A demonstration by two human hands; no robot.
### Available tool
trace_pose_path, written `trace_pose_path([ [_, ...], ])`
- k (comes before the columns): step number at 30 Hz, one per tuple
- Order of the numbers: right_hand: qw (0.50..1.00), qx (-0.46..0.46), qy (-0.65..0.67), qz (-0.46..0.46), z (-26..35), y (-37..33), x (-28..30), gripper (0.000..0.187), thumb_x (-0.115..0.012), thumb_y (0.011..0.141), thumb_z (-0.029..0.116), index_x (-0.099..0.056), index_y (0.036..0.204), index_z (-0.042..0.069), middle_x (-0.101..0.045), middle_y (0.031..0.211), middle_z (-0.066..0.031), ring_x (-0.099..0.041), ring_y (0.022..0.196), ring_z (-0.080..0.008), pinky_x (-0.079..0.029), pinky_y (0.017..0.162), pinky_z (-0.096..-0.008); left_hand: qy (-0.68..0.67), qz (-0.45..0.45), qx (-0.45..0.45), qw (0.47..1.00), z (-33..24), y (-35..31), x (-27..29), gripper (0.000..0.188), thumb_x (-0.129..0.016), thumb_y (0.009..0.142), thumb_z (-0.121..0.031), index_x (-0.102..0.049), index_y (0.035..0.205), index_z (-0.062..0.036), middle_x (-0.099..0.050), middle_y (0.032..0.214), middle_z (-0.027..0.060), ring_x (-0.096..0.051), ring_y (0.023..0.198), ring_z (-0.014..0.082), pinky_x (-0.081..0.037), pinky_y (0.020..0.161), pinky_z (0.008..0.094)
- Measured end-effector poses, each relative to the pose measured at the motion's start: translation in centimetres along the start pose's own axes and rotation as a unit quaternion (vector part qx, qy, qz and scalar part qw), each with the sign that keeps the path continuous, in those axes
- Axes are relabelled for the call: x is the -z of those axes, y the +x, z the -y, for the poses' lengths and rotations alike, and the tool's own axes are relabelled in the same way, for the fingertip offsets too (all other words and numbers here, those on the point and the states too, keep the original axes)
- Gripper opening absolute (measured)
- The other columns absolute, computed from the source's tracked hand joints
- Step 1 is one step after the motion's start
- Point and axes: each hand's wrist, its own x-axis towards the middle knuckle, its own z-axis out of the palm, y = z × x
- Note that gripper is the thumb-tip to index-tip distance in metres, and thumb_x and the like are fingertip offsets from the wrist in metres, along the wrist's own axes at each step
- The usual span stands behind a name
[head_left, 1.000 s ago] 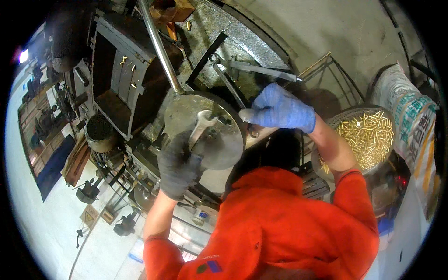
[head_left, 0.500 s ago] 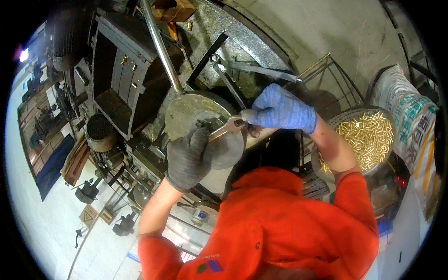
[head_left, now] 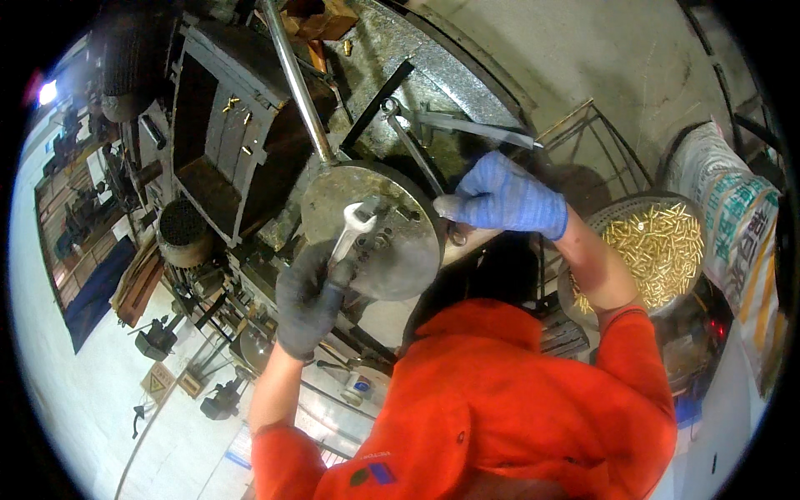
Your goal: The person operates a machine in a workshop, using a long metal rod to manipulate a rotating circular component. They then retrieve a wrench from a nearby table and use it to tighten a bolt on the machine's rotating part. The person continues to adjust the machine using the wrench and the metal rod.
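My left hand (head_left: pixel 307 302), in a dark grey glove, is closed around an open-end wrench (head_left: pixel 343 240). The wrench's bright jaw lies over a round metal disc (head_left: pixel 404 271), beside a small dark block near the disc's middle. Bolt heads and holes show on the disc's face. Right of the disc, my right hand (head_left: pixel 510 198) wears a blue knitted glove. Its fingers are curled and the thumb points toward the disc; anything inside them is hidden. Close by, a second wrench (head_left: pixel 412 150) lies slanted on the bench.
A steel bar (head_left: pixel 293 79) rises past the disc's far edge. Beyond the second wrench lies a long caliper-like tool (head_left: pixel 475 127). An open metal box (head_left: pixel 218 142) holds a few brass pieces. At right stand a bowl of brass parts (head_left: pixel 654 250) and a printed sack (head_left: pixel 729 187).
My left hand has drawn the wrench left, away from my right hand, and its jaw is now over the disc's middle. My right hand stays nearly in place.
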Motion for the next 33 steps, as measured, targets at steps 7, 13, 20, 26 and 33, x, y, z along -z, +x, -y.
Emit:
trace_pose_path([
  [7, 0.986, 0.143, -0.079, -0.021, 0.2, -0.2, -0.1, 0.044, -0.058, 0.086, 0.038, -0.065, 0.06, 0.003, -0.057, 0.05, -0.0075, -0.053, 0.045, -0.0183, -0.043, 0.049, -0.0297, -0.176, 0.023, 0.164, 0.97, 1.0, -4.5, -0.4, 0.021, -0.055, 0.089, -0.013, -0.059, 0.103, 0.0019, -0.06, 0.072, 0.0043, -0.051, 0.056, 0.0075, -0.041, 0.05, 0.0217],
  [13, 0.999, -0.039, 0.013, 0.009, 0.4, -0.1, 0.1, 0.049, -0.056, 0.085, 0.044, -0.065, 0.059, 0.004, -0.056, 0.048, -0.0078, -0.053, 0.042, -0.0193, -0.042, 0.047, -0.0303, -0.212, 0.014, 0.191, 0.958, 2.1, -4.7, -3.2, 0.022, -0.055, 0.089, -0.014, -0.058, 0.104, 0.0021, -0.059, 0.07, 0.0034, -0.048, 0.052, 0.0064, -0.039, 0.046, 0.0208],
  [20, 1.0, 0.002, -0.009, 0.004, 0.1, 0.0, 0.0, 0.052, -0.055, 0.086, 0.044, -0.06, 0.054, 0.004, -0.055, 0.047, -0.0089, -0.053, 0.042, -0.0221, -0.042, 0.046, -0.0322, -0.248, 0.014, 0.168, 0.954, 2.4, -3.8, -4.7, 0.024, -0.054, 0.09, -0.018, -0.059, 0.106, -0.0002, -0.058, 0.071, 0.0029, -0.049, 0.056, 0.0061, -0.039, 0.049, 0.0205],
  [26, 1.0, 0.005, -0.007, -0.005, 0.0, 0.0, 0.0, 0.052, -0.055, 0.086, 0.043, -0.058, 0.051, 0.004, -0.054, 0.046, -0.0093, -0.054, 0.043, -0.0232, -0.041, 0.044, -0.0329, -0.29, 0.004, 0.165, 0.943, 2.8, -3.8, -5.7, 0.022, -0.055, 0.09, -0.019, -0.061, 0.102, -0.0009, -0.058, 0.071, 0.0029, -0.049, 0.056, 0.0066, -0.039, 0.048, 0.021],
  [33, 0.998, -0.026, 0.047, -0.012, 0.7, -0.2, -0.1, 0.05, -0.058, 0.085, 0.041, -0.06, 0.053, 0.003, -0.051, 0.045, -0.0096, -0.05, 0.041, -0.025, -0.039, 0.043, -0.0341, -0.269, 0.072, 0.154, 0.948, 4.4, -2.6, -3.5, 0.018, -0.056, 0.09, -0.017, -0.063, 0.092, -0.0018, -0.055, 0.06, 0.0001, -0.048, 0.051, 0.0067, -0.038, 0.046, 0.0219],
])
